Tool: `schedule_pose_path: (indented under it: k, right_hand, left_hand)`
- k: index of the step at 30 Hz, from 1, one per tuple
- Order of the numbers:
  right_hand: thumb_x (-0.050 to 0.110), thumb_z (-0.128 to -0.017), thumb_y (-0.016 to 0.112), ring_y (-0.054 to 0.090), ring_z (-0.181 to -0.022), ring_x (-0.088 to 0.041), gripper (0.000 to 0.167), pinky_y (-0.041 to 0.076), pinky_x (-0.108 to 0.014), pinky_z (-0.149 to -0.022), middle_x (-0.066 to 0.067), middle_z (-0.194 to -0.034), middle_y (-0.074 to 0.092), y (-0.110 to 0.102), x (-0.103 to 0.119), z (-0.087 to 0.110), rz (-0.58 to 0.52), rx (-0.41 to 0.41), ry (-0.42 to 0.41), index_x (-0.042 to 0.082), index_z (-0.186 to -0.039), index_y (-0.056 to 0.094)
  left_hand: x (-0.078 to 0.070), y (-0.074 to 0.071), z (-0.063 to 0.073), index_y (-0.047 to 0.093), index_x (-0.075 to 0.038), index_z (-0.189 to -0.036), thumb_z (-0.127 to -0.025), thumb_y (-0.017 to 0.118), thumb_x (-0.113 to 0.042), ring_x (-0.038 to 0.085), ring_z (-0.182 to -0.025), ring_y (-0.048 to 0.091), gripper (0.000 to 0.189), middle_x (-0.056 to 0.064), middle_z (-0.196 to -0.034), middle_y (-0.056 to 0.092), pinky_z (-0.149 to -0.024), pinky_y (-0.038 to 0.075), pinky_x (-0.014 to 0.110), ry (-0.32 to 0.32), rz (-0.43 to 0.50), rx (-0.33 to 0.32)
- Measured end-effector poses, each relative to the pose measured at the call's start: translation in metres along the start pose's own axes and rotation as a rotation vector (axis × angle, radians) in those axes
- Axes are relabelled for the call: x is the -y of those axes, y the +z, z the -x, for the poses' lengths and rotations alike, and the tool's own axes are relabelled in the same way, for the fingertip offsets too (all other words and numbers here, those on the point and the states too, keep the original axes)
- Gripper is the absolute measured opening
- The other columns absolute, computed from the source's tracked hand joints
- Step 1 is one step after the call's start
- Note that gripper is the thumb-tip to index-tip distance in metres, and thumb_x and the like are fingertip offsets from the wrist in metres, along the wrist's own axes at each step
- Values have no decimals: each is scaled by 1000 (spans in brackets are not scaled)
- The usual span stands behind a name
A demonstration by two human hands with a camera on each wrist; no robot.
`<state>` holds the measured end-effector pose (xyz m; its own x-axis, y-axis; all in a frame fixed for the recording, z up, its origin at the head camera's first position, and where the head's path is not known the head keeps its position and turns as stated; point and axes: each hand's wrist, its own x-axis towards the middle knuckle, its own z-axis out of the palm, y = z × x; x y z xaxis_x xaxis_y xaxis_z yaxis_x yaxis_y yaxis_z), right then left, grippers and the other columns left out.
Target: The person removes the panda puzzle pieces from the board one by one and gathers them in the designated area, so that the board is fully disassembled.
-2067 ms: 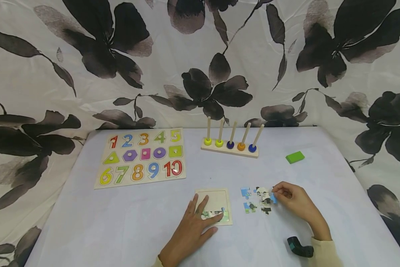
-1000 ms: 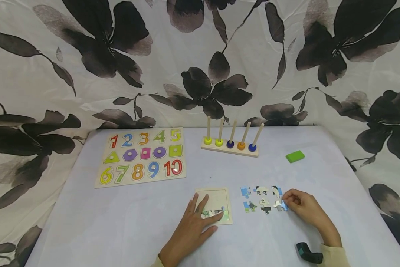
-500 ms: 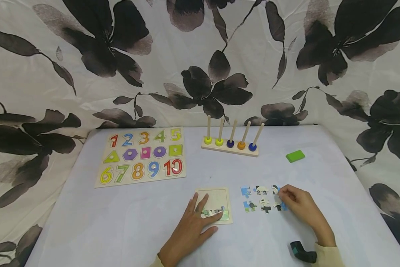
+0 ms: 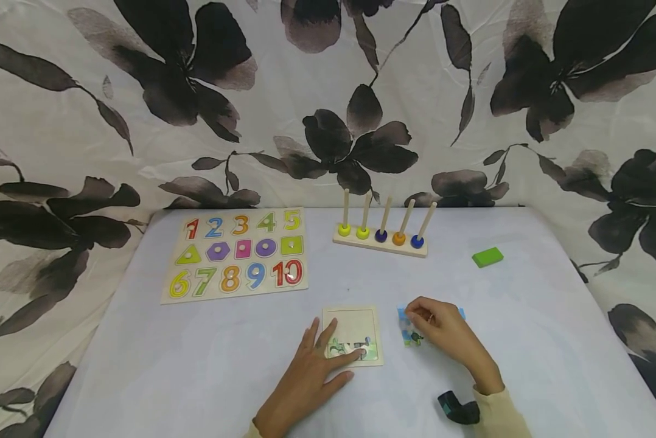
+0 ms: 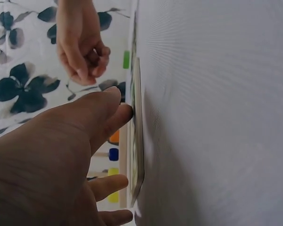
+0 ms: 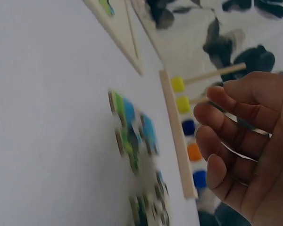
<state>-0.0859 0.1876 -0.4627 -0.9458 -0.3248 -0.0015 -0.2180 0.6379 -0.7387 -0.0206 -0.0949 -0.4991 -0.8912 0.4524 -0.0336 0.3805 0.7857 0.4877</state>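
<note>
Puzzle tray [image 4: 355, 320] sits in front of the person, near edge of the inset filled by a picture strip [image 4: 372, 350], rest bare wood. Left hand [image 4: 313, 380] on it from the tray's 8 o'clock, fingers spread, no grasp; reads as steadying. Loose pieces [image 4: 414, 339] lie flat at the tray's 3 o'clock, apart from it. Right hand [image 4: 451, 328] hovers over them, fingers loosely curled, nothing visible between them in the right wrist view, so call it released. Several pieces hidden under that hand in the head view.

Step, my read: picking a piece for the bare area, bottom row done. Next move calls for pinching one piece by its edges, carrying it toward 9 o'clock, turning it to match the strip's tabs, pressing flat. Left should keep the tray from sliding.
</note>
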Motion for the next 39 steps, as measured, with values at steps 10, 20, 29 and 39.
schedule_pose_path:
  k: [10, 20, 29, 39]
  right_hand:
    - [14, -93, 63, 59, -89, -13, 15, 50, -28, -73, 2, -101, 68, 53, 30, -16, -11, 112, -224, 9, -105, 70]
    - [14, -91, 64, 52, -87, -9, 17, 47, -26, -75, 6, -95, 63, 83, 48, -29, 104, 199, -286, 10, -104, 73]
    - [2, -88, 57, 47, -80, -6, 22, 45, -24, -73, 5, -90, 60, 91, 51, -29, 123, 198, -278, 9, -102, 73]
    - [1, -89, 55, 50, -87, -8, 19, 47, -29, -79, 4, -95, 59, 93, 52, -30, 112, 195, -255, 10, -99, 68]
  left_hand:
    - [1, -1, 4, 61, -39, -127, -92, 57, -47, 48, -141, 17, 36, 19, -152, 33, -109, 22, 64, 49, -16, -23]
    - [4, 1, 3, 66, -32, -123, -93, 55, -48, 42, -142, 22, 36, 16, -153, 32, -109, 23, 62, 80, -40, -32]
    - [4, 0, 2, 67, -30, -123, -94, 54, -48, 39, -144, 18, 37, 14, -155, 28, -112, 20, 60, 54, -56, 13]
    - [5, 0, 1, 66, -31, -123, -94, 54, -48, 37, -145, 17, 36, 11, -157, 25, -113, 18, 60, 34, -33, 36]
